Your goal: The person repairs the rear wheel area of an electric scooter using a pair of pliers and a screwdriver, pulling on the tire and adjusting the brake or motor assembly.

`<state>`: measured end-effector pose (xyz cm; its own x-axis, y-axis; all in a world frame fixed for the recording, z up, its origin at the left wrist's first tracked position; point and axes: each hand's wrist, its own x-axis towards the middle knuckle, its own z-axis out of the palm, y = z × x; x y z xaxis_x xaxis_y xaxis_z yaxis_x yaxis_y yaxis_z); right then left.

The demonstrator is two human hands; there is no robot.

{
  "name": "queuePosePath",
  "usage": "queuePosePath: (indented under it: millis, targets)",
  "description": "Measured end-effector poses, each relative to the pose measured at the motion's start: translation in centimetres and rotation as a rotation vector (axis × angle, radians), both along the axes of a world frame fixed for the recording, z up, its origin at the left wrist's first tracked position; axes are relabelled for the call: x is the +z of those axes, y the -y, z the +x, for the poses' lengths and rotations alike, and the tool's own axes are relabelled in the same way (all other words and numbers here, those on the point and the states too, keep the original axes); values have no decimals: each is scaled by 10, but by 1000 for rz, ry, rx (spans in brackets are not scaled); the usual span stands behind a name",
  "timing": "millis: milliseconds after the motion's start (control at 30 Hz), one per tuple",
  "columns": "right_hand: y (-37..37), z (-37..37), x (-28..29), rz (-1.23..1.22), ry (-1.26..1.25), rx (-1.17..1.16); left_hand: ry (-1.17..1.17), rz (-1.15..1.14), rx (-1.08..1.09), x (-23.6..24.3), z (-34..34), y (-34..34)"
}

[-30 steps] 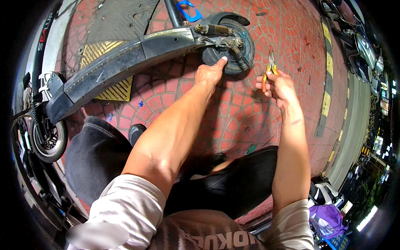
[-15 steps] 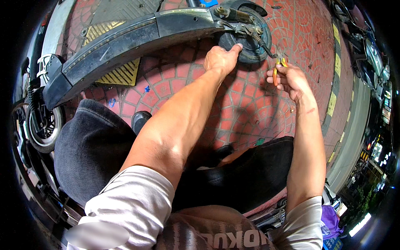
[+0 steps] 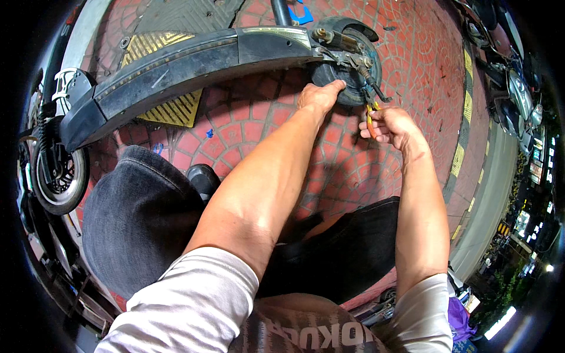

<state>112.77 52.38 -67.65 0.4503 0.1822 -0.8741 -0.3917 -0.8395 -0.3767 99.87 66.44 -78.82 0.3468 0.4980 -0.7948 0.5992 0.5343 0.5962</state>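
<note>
A: Where was the scooter [image 3: 188,67]?

B: Across the upper part of the view, over red paving [image 3: 250,141], its long black deck ending at the wheel [image 3: 354,94] just right of the middle.

A: And the left hand [image 3: 321,99]?

B: At the wheel, thumb stretched onto its near side. The other fingers were mostly hidden (the back of the hand covered them), so I couldn't tell how firmly they gripped.

A: What about the right hand [image 3: 393,125]?

B: It was closed around the pliers [image 3: 370,123], the ones with orange and yellow handles. Their tips pointed away from the person, near the wheel's edge and just beside a bent black rod [image 3: 378,91].

A: Were those tips clamped on anything?

B: I couldn't tell; they were too small and dark against the tyre.

A: Anything else around?

B: A yellow striped plate [image 3: 172,113] lay partly behind the deck, with small blue scraps [image 3: 209,133] on the paving near it. A blue piece [image 3: 302,16] sat beside the dark tube [image 3: 281,13] at the top. On the left stood a second wheel [image 3: 59,182], with a metal disc at its centre.
</note>
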Motion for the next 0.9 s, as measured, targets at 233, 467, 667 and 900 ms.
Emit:
queuePosePath:
  millis: [233, 467, 667, 900]
  targets:
    - [-6, 1, -2, 63, -34, -222, -26, -28, 7, 0, 5, 5]
    - [2, 12, -9, 229, -251, -374, -18, -69, 7, 9, 2, 8]
    - [-3, -5, 0, 187, -101, -241, -13, -58, 16, 1, 0, 7]
    - [14, 9, -4, -72, 237, -61, -28, -35, -13, 6, 2, 10]
